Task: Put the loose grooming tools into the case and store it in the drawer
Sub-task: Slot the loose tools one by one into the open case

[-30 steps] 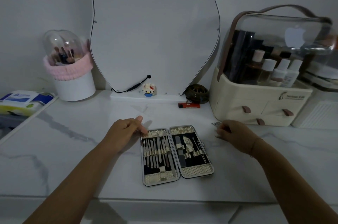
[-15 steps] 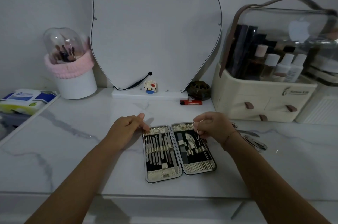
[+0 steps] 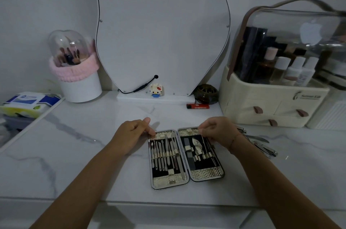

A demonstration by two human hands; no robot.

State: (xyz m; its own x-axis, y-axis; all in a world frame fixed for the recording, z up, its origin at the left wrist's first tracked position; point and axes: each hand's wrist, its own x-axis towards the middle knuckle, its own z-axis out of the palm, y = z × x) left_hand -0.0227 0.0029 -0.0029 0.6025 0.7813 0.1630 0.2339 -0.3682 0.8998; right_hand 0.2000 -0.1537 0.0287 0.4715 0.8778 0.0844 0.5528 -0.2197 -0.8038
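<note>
The grooming case [image 3: 206, 176] lies open flat on the marble counter, both halves holding several metal tools under elastic loops. My left hand [image 3: 131, 134] rests at the case's upper left corner, fingertips on its rim. Over the top of the right half, my right hand [image 3: 218, 131] pinches a thin metal tool [image 3: 205, 143] that slants down into the loops. Loose grooming tools [image 3: 262, 144], clippers among them, lie on the counter just right of my right wrist.
A cream cosmetic organiser [image 3: 269, 105] with small drawers and a clear lid stands at the back right. A mirror [image 3: 161, 32], a lighter [image 3: 197, 106], a toy figure [image 3: 156, 90], a brush holder [image 3: 74, 67] and a wipes pack [image 3: 28, 103] line the back and left.
My right hand has come from the loose tools at the right to the case's right half, bringing a thin tool. My left hand has stayed at the case's corner.
</note>
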